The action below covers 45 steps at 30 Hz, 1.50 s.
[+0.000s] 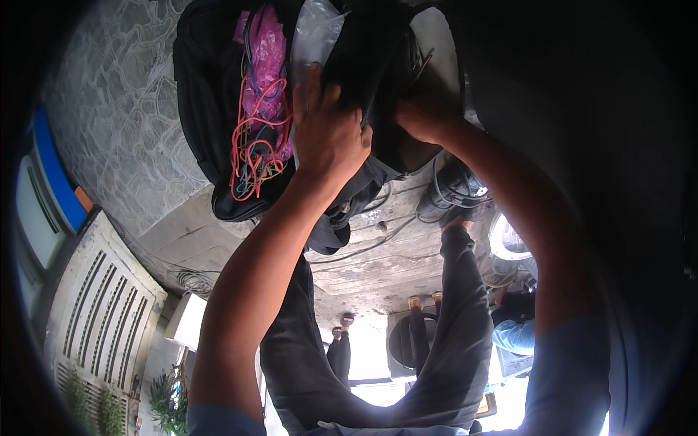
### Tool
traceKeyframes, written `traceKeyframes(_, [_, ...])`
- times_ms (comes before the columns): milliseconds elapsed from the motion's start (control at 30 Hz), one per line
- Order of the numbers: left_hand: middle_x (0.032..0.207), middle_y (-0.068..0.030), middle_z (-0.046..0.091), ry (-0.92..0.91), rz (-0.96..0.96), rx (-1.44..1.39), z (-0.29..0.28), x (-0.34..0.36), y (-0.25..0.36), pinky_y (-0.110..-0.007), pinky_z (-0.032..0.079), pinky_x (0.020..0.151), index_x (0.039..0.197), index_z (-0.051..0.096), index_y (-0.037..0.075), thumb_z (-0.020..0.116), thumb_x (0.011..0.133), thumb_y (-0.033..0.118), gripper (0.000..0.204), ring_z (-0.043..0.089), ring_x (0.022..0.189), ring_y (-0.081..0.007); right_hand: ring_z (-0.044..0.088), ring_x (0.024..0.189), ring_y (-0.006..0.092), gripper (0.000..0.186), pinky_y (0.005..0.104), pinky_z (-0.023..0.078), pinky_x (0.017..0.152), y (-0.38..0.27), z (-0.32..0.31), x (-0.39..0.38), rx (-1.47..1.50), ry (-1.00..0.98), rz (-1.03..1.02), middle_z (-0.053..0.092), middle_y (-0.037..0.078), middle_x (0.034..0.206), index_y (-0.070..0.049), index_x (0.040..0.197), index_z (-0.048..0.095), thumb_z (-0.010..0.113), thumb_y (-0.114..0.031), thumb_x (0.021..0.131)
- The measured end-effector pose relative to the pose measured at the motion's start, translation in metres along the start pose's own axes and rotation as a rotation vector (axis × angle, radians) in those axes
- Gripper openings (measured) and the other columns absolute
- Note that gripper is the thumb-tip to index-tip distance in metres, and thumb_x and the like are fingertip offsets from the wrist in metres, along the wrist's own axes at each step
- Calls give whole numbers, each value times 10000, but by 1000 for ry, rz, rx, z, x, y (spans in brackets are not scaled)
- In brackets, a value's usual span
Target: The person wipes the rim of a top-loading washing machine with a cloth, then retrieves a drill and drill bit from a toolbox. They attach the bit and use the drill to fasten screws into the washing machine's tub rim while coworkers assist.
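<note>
Left hand (331,131) palm-down over black bag (200,102), right hand (418,120) inside, state of either grip unclear

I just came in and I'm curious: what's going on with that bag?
Someone is busy with an open black bag. The left hand is at its middle, by some clear plastic. The right hand is inside its right part; shadow hides what it touches. Pink plastic and tangled red wires lie on the left side.
</note>
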<state>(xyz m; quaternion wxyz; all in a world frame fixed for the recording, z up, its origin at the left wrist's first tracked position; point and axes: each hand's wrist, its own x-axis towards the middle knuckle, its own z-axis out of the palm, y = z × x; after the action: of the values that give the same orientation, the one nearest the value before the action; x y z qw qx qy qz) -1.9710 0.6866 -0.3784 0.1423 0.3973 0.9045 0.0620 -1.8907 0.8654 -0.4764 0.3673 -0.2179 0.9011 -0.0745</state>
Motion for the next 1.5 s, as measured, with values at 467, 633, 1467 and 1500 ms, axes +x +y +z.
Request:
traceKeyframes(467, [1404,-327,373,438,-101,-452,-89,-81,11,-555,277,1123,1148,614,47,765,827,252,409,371,1364,-473,696,928,258,213,428,546,862,-27,25,39,52,99,476,730,108,958,-84,990,716,577,-192,870])
traceKeyframes(633, [1381,-342,390,223,-405,-290,-76,-16,-38,-542,390,1064,1495,260,-9,848,728,437,1064,448,1282,-493,690,938,253,210,421,541,865,-24,19,34,42,25,429,726,102,972,-89,988,710,575,-200,871])
traceKeyframes(1467, [1229,-265,638,-243,-735,-330,-41,28,-72,-537,458,998,1351,366,-12,805,691,541,967,616,1182,-417,661,987,229,199,387,514,879,-35,-6,16,29,-136,205,705,69,1041,-113,977,684,565,-235,876])
traceKeyframes(1500, [1213,-250,651,-328,-778,-296,-43,36,-74,-516,470,997,1360,332,3,801,693,501,956,633,1165,-398,660,989,228,198,386,513,879,-33,-8,12,20,-154,179,705,67,1044,-114,977,683,564,-236,876])
